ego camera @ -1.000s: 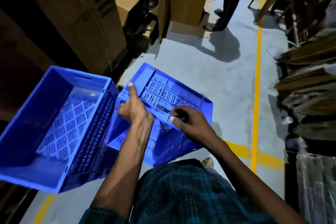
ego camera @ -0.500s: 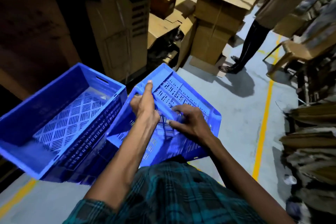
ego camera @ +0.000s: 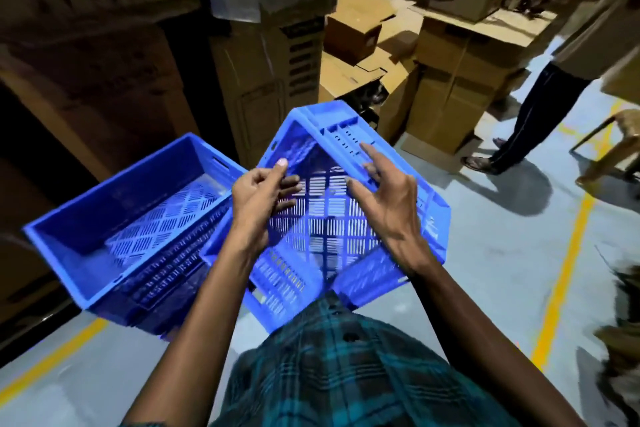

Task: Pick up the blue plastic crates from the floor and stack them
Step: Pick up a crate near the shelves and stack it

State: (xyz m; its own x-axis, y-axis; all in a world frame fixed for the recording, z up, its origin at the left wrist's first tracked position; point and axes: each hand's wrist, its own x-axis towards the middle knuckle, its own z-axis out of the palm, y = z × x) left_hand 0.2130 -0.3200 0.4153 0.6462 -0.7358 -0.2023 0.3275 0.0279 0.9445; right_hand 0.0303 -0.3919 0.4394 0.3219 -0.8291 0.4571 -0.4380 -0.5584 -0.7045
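A person's left hand (ego camera: 258, 198) grips the near-left rim of a tilted blue crate (ego camera: 332, 218); the right hand (ego camera: 388, 201), fingers spread, presses its right rim. A stack of crates (ego camera: 114, 218) sits just left, edges touching, with bare floor (ego camera: 491, 253) to the right.

We can't see what the open crate (ego camera: 131, 229) on the left rests on; its underside drops into shadow. Our left hand (ego camera: 258, 204) covers part of the tilted crate's (ego camera: 346, 218) rim, and its fingertips vanish behind the slotted wall. The near corner of that crate slips under our checked shirt (ego camera: 346, 374). The bystander (ego camera: 540, 97) at right is cut off by the top edge. The heap (ego camera: 620, 322) at the right edge is smeared by blur, and we can't tell what it is.
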